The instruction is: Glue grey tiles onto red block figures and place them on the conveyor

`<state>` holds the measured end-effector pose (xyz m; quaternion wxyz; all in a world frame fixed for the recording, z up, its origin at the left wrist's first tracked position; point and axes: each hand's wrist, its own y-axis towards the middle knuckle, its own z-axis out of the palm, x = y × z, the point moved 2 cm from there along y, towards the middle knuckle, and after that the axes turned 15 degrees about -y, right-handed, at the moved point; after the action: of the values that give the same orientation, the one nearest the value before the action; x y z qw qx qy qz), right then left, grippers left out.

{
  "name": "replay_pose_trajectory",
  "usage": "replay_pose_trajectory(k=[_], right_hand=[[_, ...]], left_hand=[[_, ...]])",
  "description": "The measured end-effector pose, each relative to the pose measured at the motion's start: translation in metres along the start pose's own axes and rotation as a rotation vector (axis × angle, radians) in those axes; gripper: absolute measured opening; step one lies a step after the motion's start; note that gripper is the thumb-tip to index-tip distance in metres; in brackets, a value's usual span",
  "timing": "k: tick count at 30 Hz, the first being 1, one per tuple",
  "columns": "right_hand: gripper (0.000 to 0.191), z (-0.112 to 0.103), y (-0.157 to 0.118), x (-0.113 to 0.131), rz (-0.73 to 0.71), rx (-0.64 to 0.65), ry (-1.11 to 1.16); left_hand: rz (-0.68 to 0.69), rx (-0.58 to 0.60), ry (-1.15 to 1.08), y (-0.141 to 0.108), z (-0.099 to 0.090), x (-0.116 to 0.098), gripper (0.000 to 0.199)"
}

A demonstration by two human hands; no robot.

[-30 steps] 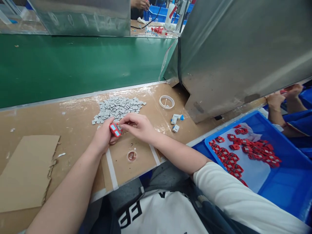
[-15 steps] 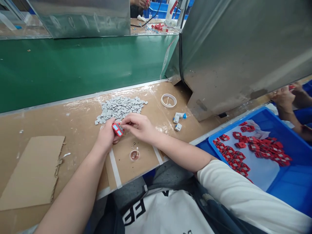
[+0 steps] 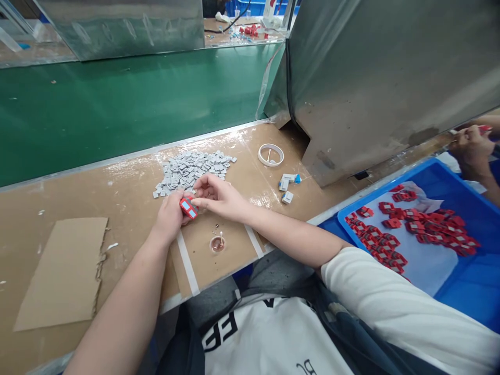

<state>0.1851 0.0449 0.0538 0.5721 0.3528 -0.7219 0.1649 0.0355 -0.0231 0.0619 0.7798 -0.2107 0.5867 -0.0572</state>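
My left hand [image 3: 171,212] is closed around a small red toy car [image 3: 189,207] with pale blue window panels. A grey part shows at the car's upper right edge. My right hand [image 3: 217,196] meets the car from the right, its thumb pressed at that grey part and its other fingers curled above. Part of this contact is hidden by the fingers. Just beyond both hands spreads a heap of small flat grey pieces [image 3: 195,169]. Nearer to me, a little round dish [image 3: 217,244] holds reddish-brown contents and a white-tipped stick.
A white tape ring [image 3: 271,155] lies at the back right, with several white-grey blocks [image 3: 287,197] nearby. A blue bin [image 3: 480,271] of red toy parts [image 3: 441,229] stands at right. Torn cardboard [image 3: 62,276] lies left. A metal panel [image 3: 390,88] overhangs; another person's hand [image 3: 474,143] shows beyond.
The fingers of my right hand have shifted from a pinch at the car's edge to the thumb pressing there, index finger raised. The camera view has tilted slightly.
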Motion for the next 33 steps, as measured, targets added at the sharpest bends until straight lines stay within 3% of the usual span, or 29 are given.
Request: replay_pose_trajectory(k=[4, 9, 15, 18, 25, 33], right_hand=[[0.031, -0.001, 0.002, -0.002, -0.037, 0.059, -0.018], [0.018, -0.006, -0.001, 0.009, -0.230, -0.024, -0.247], [0.018, -0.008, -0.003, 0.015, -0.403, 0.000, -0.305], [0.017, -0.011, -0.004, 0.016, -0.435, 0.017, -0.343], [0.016, -0.013, -0.007, 0.017, -0.496, 0.052, -0.397], [0.016, -0.007, -0.011, 0.015, -0.464, 0.039, -0.363]], left_hand=[[0.216, -0.072, 0.153, -0.006, -0.002, -0.007, 0.040], [0.309, -0.079, 0.174, -0.009, 0.002, -0.009, 0.047], [0.410, -0.007, 0.189, -0.009, -0.003, -0.007, 0.050], [0.458, 0.068, 0.203, -0.007, -0.004, -0.006, 0.056], [0.505, 0.106, 0.240, -0.006, -0.004, -0.007, 0.060], [0.546, 0.169, 0.258, -0.006, -0.020, 0.002, 0.060]])
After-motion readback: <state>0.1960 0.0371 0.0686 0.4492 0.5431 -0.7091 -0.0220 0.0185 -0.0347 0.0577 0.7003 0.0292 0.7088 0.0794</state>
